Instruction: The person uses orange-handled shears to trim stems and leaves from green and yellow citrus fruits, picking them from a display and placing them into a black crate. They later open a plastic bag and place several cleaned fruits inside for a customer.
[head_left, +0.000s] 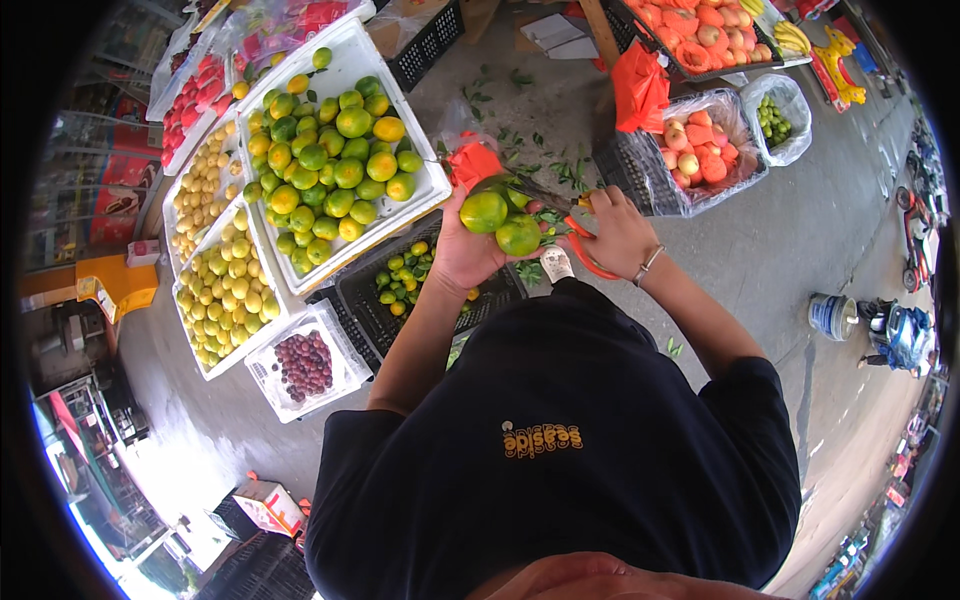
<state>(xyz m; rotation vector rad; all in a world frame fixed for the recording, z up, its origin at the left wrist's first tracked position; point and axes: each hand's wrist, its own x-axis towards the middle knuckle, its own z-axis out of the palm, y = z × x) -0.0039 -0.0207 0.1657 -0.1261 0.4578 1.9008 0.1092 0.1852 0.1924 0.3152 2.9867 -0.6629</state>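
Observation:
My left hand (463, 255) cradles several green-yellow citrus fruits (519, 235), which hide much of its palm. My right hand (627, 234), with a bracelet at the wrist, grips scissors with orange handles (588, 251). Their dark blades (546, 193) point away from my right hand, over the far side of the held fruits; whether they touch a stem cannot be made out. Just beyond my left fingers is a red plastic bag (474, 163). A black crate (361, 289) holding smaller citrus fruits stands below my left forearm.
A white foam box (424, 184) of citrus stands at left, beside boxes of yellow fruit (229, 281). A white basket (259, 397) holds dark red fruit. Cut leaves (574, 171) litter the floor. At right are a plastic-lined apple crate (694, 204) and a bucket (829, 316).

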